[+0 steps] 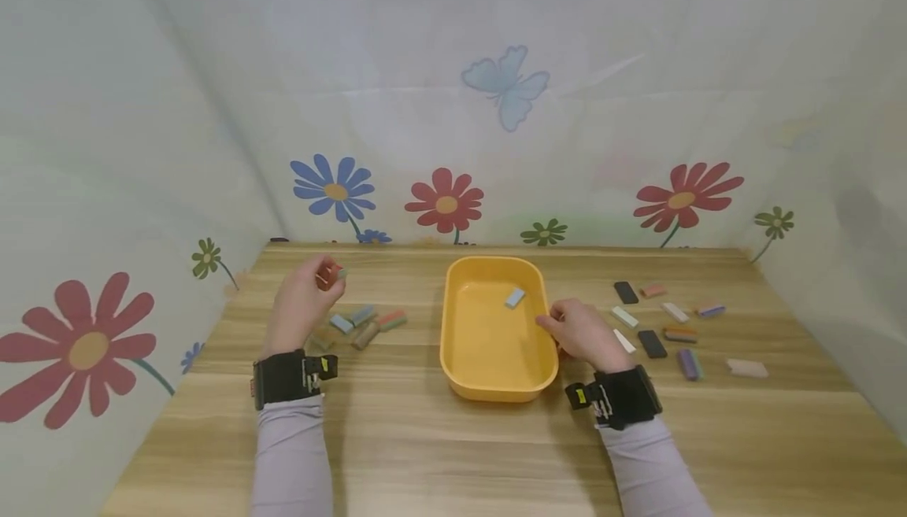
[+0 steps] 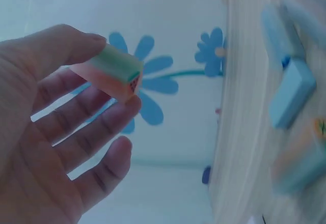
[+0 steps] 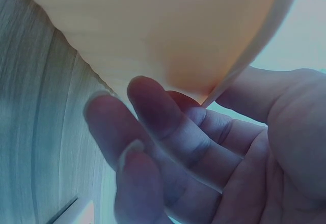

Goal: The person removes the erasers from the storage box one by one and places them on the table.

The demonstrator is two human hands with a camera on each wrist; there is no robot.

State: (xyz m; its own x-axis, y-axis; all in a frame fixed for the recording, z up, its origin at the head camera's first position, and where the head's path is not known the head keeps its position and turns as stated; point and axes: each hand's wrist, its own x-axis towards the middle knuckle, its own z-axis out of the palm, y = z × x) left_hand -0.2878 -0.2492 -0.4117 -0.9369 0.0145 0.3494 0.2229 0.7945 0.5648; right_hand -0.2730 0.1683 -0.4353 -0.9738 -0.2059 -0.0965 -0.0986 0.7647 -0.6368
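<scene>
In the head view my left hand (image 1: 303,300) is raised above the left part of the table. Between thumb and fingers it pinches a small green and orange-pink eraser-like block (image 2: 113,67), whose end bears a dark dotted print. Below and beside that hand lie several similar blocks, among them a light blue block (image 1: 342,323) and a red and green block (image 1: 391,319). My right hand (image 1: 584,334) grips the right rim of a yellow plastic tub (image 1: 489,352), thumb on one side of the wall and fingers on the other. One light blue block (image 1: 515,297) lies inside the tub.
Right of the tub several more small blocks are spread out, including a black block (image 1: 652,344), a purple block (image 1: 687,364) and a pale pink block (image 1: 747,367). A flower-printed curtain (image 1: 496,163) stands behind the wooden table (image 1: 425,454) and along its sides.
</scene>
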